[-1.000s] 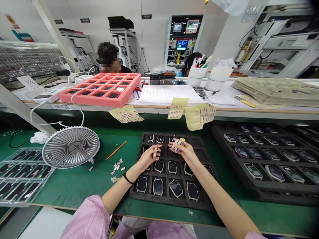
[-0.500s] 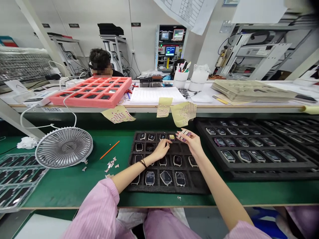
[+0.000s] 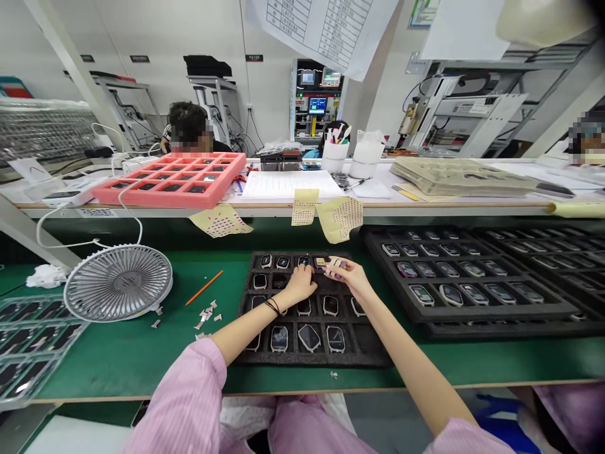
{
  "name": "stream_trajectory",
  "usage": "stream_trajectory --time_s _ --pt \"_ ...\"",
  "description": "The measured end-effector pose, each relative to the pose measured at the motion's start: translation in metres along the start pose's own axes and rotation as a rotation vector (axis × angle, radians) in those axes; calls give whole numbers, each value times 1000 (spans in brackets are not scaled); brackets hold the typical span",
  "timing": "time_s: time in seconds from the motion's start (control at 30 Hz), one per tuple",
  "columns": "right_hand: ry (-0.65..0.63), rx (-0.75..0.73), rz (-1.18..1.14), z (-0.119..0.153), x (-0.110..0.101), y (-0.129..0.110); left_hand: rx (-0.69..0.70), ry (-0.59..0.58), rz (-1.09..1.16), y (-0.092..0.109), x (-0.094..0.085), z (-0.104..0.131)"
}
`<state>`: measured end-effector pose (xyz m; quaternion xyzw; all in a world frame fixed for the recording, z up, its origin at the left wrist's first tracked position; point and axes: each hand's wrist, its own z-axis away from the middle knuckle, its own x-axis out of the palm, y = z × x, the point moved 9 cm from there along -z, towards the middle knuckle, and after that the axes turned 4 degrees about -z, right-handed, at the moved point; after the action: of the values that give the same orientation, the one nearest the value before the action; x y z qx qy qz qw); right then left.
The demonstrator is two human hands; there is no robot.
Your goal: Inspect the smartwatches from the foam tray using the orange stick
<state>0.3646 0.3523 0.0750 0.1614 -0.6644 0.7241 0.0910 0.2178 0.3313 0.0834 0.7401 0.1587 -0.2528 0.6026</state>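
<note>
A black foam tray (image 3: 312,360) on the green bench holds rows of square watches. My left hand (image 3: 300,284) is over its upper middle, fingers bent down at a lit watch (image 3: 303,261) in the back row; whether it grips anything is hidden. My right hand (image 3: 352,275) is closed on small white and purple pieces (image 3: 335,267), at the tray's back right. Just left of these pieces is a watch with a yellow screen (image 3: 321,261). Dark watches (image 3: 279,338) lie in the front compartments.
Small scraps (image 3: 207,313) and an orange stick (image 3: 204,287) lie left of the tray, beyond them a grey fan (image 3: 120,284). Stacked black trays (image 3: 425,312) stand right. A shelf (image 3: 265,211) above carries a pink tray (image 3: 208,200). People sit behind it.
My right hand has moved left and slightly down, bringing its pieces beside the yellow-screened watch. My left hand has shifted slightly left with the whole view. Another person shows at the far right.
</note>
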Motion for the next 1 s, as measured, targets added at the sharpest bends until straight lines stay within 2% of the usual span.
stream_trajectory --time_s 0.13,0.23,0.3,0.43,0.6,0.7,0.87,0.93,1.0 --pt "-153 131 13 6 8 4 188 -75 23 35 -12 0" --pt "-247 195 22 13 17 9 367 -221 84 61 -6 4" --pt "-262 195 30 16 18 10 441 -272 104 70 -1 5" --pt "-184 124 76 10 6 9 414 -193 -6 61 1 -3" --pt "66 -30 257 -11 -35 6 289 -146 -111 34 13 -20" --pt "160 -128 436 -19 -50 5 240 -145 -146 24 17 -31" --pt "212 -263 684 -19 -57 4 207 -112 -172 26 8 -62" --pt "213 -296 755 -17 -57 4 212 -109 -167 32 13 -76" --pt "206 -322 812 -15 -57 4 217 -114 -161 37 25 -86"
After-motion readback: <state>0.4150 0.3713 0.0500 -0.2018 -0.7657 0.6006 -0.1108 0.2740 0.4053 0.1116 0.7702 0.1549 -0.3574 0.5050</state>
